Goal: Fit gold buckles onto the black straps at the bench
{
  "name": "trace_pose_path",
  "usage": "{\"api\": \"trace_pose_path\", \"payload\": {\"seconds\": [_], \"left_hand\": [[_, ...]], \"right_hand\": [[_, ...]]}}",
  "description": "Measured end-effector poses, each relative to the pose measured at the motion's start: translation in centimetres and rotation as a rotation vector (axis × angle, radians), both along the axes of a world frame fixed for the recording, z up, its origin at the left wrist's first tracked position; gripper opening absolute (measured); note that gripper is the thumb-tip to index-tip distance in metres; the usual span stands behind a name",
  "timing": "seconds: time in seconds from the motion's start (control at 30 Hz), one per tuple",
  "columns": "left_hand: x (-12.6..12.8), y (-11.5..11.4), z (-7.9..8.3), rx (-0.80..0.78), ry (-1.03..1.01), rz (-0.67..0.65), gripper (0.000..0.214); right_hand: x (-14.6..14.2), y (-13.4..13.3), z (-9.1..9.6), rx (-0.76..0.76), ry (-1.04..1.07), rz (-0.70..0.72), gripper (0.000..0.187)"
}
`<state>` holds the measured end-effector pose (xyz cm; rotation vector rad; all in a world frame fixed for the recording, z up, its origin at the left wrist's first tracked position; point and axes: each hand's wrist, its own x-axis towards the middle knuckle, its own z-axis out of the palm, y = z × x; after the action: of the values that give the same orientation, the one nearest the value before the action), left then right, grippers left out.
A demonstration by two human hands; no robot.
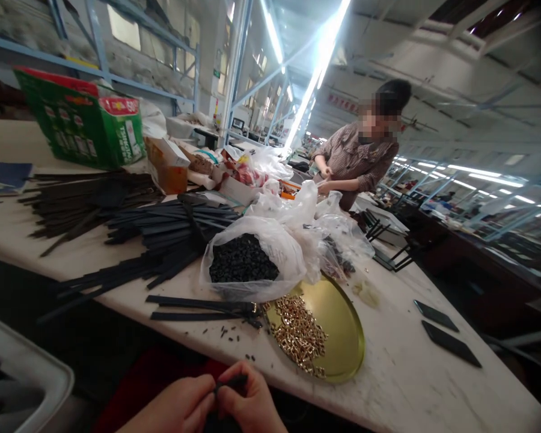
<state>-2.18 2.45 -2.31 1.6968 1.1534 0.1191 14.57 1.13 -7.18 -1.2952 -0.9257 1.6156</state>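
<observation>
pale tabletop [406, 361] behind, the piece [235, 382] looks black, perhaps folded.

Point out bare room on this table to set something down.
Mostly bare: the table between the gold tray and the two dark slabs. The tray's right side is free too. Crowded on its left: dark strips, white bag.

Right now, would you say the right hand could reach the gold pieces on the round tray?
Probably yes: nothing visibly blocks the way from the right hand to the gold pieces, but it is pinching a dark item.
</observation>
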Motion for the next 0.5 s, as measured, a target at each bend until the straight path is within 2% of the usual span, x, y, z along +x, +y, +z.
{"api": "trace_pose_path", "payload": {"seconds": [0.13, 0.23, 0.33, 0.37, 0.43, 0.5], "left_hand": [[0.3, 0.3, -1.6, -0.144, -0.137, 0.022, 0.031], [0.7, 0.7, -2.8, -0.063, -0.269, 0.084, 0.038], [1.2, 1.4, -3.2, -0.003, -0.375, 0.078, 0.042], [1.3, 1.7, -3.1, -0.016, -0.387, 0.069, 0.041], [1.3, 2.4, -2.9, -0.042, -0.37, 0.075, 0.037], [1.3, 3.1, -2.7, -0.05, -0.314, 0.109, 0.033]], "right_hand": [[-0.7, 0.0, -0.3, 0.004, 0.118, -0.066, 0.037], [-1.1, 0.1, -0.8, -0.004, 0.169, -0.079, 0.038], [-0.7, 0.3, -0.8, 0.001, 0.18, -0.045, 0.037], [0.0, 0.5, -0.6, 0.029, 0.132, -0.01, 0.034], [2.4, 1.6, 0.2, 0.156, -0.12, 0.063, 0.024], [5.8, 3.4, 1.4, 0.336, -0.664, 0.025, 0.011]]}}
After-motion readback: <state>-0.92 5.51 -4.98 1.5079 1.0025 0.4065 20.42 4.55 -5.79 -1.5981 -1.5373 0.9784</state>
